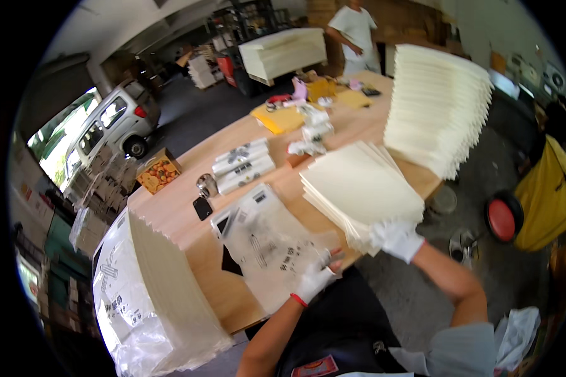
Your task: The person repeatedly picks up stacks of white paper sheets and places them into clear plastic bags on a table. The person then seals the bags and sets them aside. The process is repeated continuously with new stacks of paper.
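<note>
A clear plastic bag (258, 235) with dark print lies flat at the table's near edge. My left hand (317, 279), in a white glove with bare fingertips showing, is closed at the bag's right edge, where the film lifts a little. To the right, a loosely fanned pile of cream sheets (361, 179) overlaps the table's near right side. My right hand (396, 240), also in a white glove, grips the near corner of that pile; its fingertips are partly hidden by the sheets. Bag and pile lie side by side, the sheets outside the bag.
A tall stack of cream sheets (434, 110) stands at the right, a bagged stack (122, 283) at the left. On the table (188, 163) are plastic rolls (245, 166), a phone (202, 208), a metal cup (205, 184) and a fruit-print box (159, 171). A person (355, 34) stands beyond.
</note>
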A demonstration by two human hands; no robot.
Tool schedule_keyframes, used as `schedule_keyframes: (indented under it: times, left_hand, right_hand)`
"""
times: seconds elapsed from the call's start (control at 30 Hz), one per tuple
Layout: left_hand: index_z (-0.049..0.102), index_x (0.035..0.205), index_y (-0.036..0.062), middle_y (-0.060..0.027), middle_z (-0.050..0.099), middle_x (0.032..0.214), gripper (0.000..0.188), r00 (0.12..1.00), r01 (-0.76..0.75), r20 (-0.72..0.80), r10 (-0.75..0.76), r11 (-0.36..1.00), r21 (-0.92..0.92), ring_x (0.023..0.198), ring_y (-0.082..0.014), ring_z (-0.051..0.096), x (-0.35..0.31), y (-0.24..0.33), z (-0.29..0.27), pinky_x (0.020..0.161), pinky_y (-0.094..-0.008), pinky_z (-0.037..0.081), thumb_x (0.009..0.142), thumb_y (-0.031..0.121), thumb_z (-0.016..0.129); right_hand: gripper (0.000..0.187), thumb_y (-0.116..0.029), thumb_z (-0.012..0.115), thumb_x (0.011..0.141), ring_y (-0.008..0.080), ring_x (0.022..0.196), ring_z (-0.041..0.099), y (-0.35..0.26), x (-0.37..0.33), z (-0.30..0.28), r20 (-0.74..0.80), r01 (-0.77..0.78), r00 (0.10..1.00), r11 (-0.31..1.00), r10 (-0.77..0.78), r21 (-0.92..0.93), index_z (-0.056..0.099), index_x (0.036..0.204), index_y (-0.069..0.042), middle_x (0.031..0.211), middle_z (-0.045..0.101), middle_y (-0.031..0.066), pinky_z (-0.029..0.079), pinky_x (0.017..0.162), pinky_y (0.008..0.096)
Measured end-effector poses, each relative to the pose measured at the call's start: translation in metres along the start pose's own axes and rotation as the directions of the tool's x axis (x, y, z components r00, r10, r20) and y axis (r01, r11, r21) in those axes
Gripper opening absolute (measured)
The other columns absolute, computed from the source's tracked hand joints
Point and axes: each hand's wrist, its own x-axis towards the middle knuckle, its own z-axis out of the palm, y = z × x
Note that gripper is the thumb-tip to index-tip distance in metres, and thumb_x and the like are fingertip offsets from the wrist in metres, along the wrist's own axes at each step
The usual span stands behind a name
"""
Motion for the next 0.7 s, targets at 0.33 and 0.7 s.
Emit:
schedule_keyframes:
  times: [0.33, 0.7]
  left_hand:
    - [0.051, 0.12, -0.0022, -0.0108, 0.062, 0.104, 0.04, 0.941, 0.331, 0.038, -0.337, 0.889, -0.316, 0.093, -0.0209, 0.06, -0.023, 0.002, -0.046, 0.081, -0.0325, 0.049, 0.083, 0.012, 0.056]
    - [0.025, 0.142, 0.0083, -0.0254, 0.051, 0.119, 0.076, 0.973, 0.063, 0.096, -0.21, 0.64, 0.766, 0.094, -0.0362, 0.061, -0.06, 0.048, 0.04, 0.076, -0.0426, 0.05, 0.08, 0.031, 0.061]
  right_hand:
    - [0.018, -0.005, 0.054, 0.088, 0.0223, 0.108, 0.054, -0.066, -0.081, 0.024, 0.086, -0.563, 0.592, 0.335, 0.801, 0.756, 0.057, 0.105, -0.003, 0.109, 0.059, 0.0139, 0.047, 0.09, 0.0369]
    - [0.037, -0.034, 0.063, 0.085, 0.0164, 0.089, 0.061, -0.135, -0.017, 0.022, 0.586, -0.658, 0.519, -0.147, 0.623, 0.738, 0.065, 0.105, -0.004, 0.094, 0.067, 0.0119, 0.045, 0.081, 0.0301]
